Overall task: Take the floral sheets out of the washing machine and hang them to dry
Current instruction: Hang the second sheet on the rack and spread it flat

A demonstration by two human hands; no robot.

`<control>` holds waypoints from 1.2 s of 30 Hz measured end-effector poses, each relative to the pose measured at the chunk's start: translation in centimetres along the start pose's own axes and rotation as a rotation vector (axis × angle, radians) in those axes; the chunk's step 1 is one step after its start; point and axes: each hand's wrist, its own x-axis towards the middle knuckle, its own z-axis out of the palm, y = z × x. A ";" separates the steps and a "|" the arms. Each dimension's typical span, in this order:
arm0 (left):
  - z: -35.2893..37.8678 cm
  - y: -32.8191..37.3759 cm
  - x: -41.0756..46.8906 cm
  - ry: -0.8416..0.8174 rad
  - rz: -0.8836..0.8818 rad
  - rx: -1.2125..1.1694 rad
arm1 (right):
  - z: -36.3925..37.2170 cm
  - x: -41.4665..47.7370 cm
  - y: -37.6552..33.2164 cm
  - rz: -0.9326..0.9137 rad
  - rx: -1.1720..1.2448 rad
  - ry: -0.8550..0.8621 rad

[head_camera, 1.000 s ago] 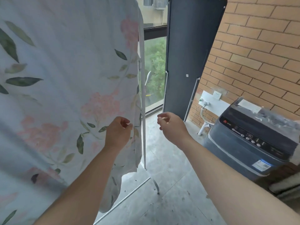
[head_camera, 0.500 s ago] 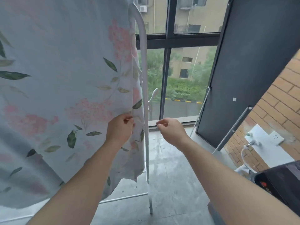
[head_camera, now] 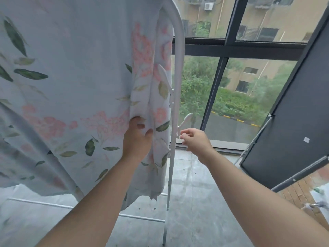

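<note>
The floral sheet point(head_camera: 71, 77) hangs long-axis down off the drying rack point(head_camera: 179, 27), left of us, our left hand point(head_camera: 138, 139) gripping its right edge, our right hand point(head_camera: 195, 141) apart across the upright point(head_camera: 175, 111), curled by a white hook point(head_camera: 186, 120) (holding it? we cannot tell).

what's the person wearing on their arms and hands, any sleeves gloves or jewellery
Nothing visible. The left forearm and right forearm are bare to the frame edge, with no sleeves. The left hand and right hand show no gloves, watch, bracelet or rings.
</note>
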 end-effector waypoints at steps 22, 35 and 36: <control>3.9 5.8 2.7 0.306 -0.182 0.288 | -0.9 11.8 -4.5 -0.067 0.246 -1.160; 1.0 5.2 2.0 0.831 -0.326 0.406 | -1.4 14.6 -8.5 -0.354 -0.216 -0.240; 1.0 5.4 1.7 0.835 -0.284 0.414 | -1.2 14.4 -8.9 -0.358 -0.206 -0.264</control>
